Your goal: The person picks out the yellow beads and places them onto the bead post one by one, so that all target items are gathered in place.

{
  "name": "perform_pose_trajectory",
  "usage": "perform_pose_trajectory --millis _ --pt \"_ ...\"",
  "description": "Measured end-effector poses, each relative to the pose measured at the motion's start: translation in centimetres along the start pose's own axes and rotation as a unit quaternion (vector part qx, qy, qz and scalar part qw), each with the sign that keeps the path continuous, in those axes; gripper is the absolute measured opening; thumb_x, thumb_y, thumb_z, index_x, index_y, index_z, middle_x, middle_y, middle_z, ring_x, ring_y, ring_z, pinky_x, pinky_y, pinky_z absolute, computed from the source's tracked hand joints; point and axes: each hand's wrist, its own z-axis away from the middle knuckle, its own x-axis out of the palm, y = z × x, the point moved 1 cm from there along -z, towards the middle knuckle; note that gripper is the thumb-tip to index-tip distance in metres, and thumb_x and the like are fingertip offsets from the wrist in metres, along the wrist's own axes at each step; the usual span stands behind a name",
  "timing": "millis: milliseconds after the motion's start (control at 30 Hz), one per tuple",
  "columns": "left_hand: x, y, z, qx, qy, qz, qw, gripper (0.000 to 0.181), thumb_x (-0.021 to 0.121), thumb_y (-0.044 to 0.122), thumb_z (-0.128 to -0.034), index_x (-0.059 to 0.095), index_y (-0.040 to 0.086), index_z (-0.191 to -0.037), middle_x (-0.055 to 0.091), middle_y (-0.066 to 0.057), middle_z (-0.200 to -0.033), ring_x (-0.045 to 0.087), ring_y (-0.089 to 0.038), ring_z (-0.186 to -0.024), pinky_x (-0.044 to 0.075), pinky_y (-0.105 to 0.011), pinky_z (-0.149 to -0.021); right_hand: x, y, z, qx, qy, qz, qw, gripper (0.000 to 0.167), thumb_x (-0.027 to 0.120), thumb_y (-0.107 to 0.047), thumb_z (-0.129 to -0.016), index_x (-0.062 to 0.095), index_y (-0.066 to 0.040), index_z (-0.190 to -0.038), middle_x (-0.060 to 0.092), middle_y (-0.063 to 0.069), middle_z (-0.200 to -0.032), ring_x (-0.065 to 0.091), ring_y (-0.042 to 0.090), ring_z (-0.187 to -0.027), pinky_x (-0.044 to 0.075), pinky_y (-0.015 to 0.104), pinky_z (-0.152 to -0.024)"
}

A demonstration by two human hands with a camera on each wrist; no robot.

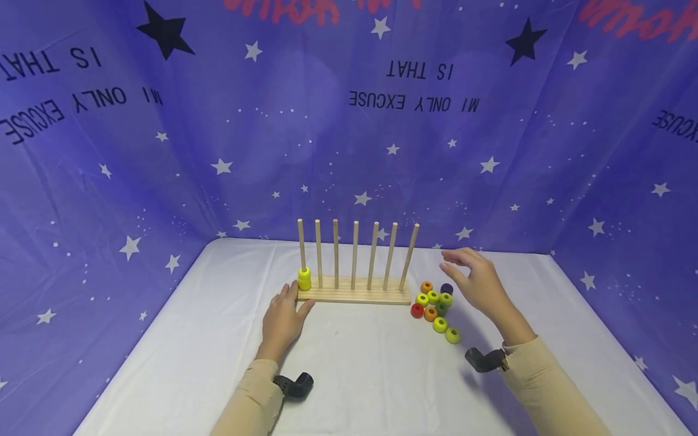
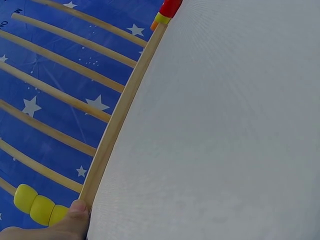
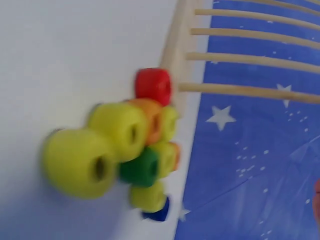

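Note:
A wooden rack (image 1: pixel 354 298) with a row of upright pegs stands on the table. Several yellow beads (image 1: pixel 304 279) are stacked at the foot of its leftmost peg; they also show in the left wrist view (image 2: pixel 42 209). My left hand (image 1: pixel 282 321) holds the rack's left end, thumb against the front edge, the other fingers at the side. Loose beads lie off the rack's right end: yellow (image 1: pixel 440 324), red (image 1: pixel 417 310), orange (image 1: pixel 431 313), green and dark blue (image 1: pixel 446 289). My right hand (image 1: pixel 480 284) hovers beside and above them, thumb and fingers apart, holding nothing.
A white cloth (image 1: pixel 349 375) covers the table. Behind and at both sides hangs a purple-blue curtain (image 1: pixel 327 151) with stars and lettering. Dark wrist-worn devices (image 1: pixel 295 385) sit at both sleeves.

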Motion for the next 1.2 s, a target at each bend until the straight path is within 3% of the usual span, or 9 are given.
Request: perform_pose_trajectory --millis 200,433,800,1000,1200 --pt "0.0 0.0 -0.1 -0.002 -0.003 -0.005 1.0 0.074 0.065 0.048 -0.0932 0.043 0.003 -0.148 0.044 -0.028 -0.149 0.048 -0.051 -0.132 0.043 -0.063 -0.106 0.3 2.1 2.0 0.022 -0.044 0.001 0.9988 0.029 0.069 -0.023 -0.094 0.069 -0.008 -0.119 0.071 0.008 -0.112 0.067 0.027 -0.104 0.055 0.053 -0.09" --pt "0.0 0.0 -0.2 -0.005 -0.011 -0.003 0.9999 0.078 0.064 0.052 -0.0926 0.042 0.003 -0.149 0.043 -0.027 -0.151 0.048 -0.051 -0.132 0.042 -0.063 -0.106 0.7 3.9 4.0 0.053 -0.106 -0.021 0.9927 0.031 0.072 -0.023 -0.092 0.07 -0.006 -0.118 0.072 0.008 -0.113 0.067 0.032 -0.108 0.055 0.054 -0.093" --pt "0.0 0.3 -0.2 -0.007 0.002 -0.002 1.0 0.076 0.065 0.05 -0.0926 0.044 0.003 -0.148 0.045 -0.027 -0.149 0.05 -0.051 -0.13 0.044 -0.063 -0.104 1.2 5.5 6.3 0.025 -0.126 -0.019 0.9915 0.028 0.077 -0.021 -0.087 0.072 -0.008 -0.112 0.072 0.002 -0.111 0.068 0.024 -0.103 0.056 0.048 -0.092" --pt "0.0 0.3 -0.2 -0.008 0.0 -0.004 1.0 0.076 0.064 0.05 -0.0931 0.043 0.002 -0.148 0.044 -0.027 -0.15 0.048 -0.052 -0.131 0.042 -0.063 -0.106 1.7 6.1 7.4 0.058 -0.16 -0.042 0.9845 0.035 0.078 -0.03 -0.085 0.072 -0.012 -0.114 0.072 0.002 -0.114 0.068 0.025 -0.107 0.054 0.051 -0.095" --pt "0.0 0.3 -0.1 -0.008 -0.003 -0.001 1.0 0.075 0.063 0.051 -0.0934 0.044 0.002 -0.148 0.043 -0.027 -0.15 0.047 -0.052 -0.132 0.041 -0.064 -0.107 2.0 6.4 8.1 0.078 -0.177 -0.041 0.9802 0.044 0.082 -0.037 -0.079 0.071 -0.014 -0.115 0.072 -0.002 -0.112 0.068 0.018 -0.105 0.054 0.045 -0.096"
